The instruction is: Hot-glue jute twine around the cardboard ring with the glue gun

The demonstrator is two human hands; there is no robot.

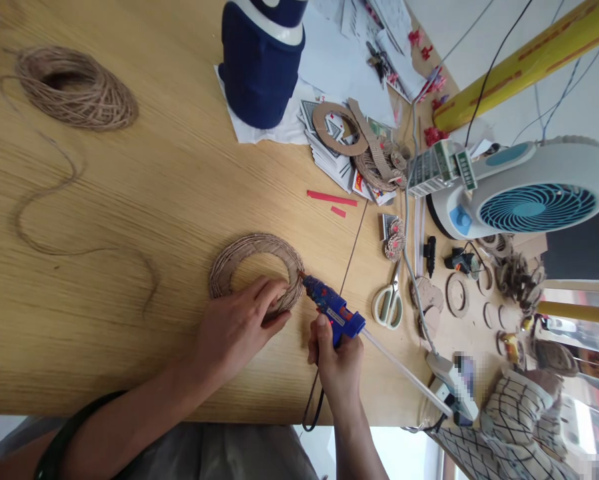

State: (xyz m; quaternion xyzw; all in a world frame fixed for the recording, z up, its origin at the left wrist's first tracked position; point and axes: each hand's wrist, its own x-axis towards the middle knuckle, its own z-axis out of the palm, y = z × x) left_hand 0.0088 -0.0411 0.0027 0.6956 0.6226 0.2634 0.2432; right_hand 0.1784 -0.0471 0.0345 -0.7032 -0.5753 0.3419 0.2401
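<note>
A cardboard ring (247, 248) edged with brown twine lies flat on the wooden table. My left hand (247, 319) grips its near side, the fingers bent over the band and the thumb at the outer edge. In my right hand (335, 353) is a blue hot glue gun (329, 307), tilted so that its nozzle meets the ring's right edge. A long clear glue stick (404, 370) sticks out of the gun's back end. Whether glue is coming out is too small to see. Far to the left sits a ball of brown twine (77, 90), its loose strand curling across the table.
A dark blue jug (262, 63) stands on white paper at the back. Red strips (332, 197), scissors (389, 303) and playing cards (329, 163) lie to the right. Beyond them are a white fan (524, 190), a power strip (452, 383) and a grey cable (408, 247). Someone in a checked garment (514, 407) is at far right.
</note>
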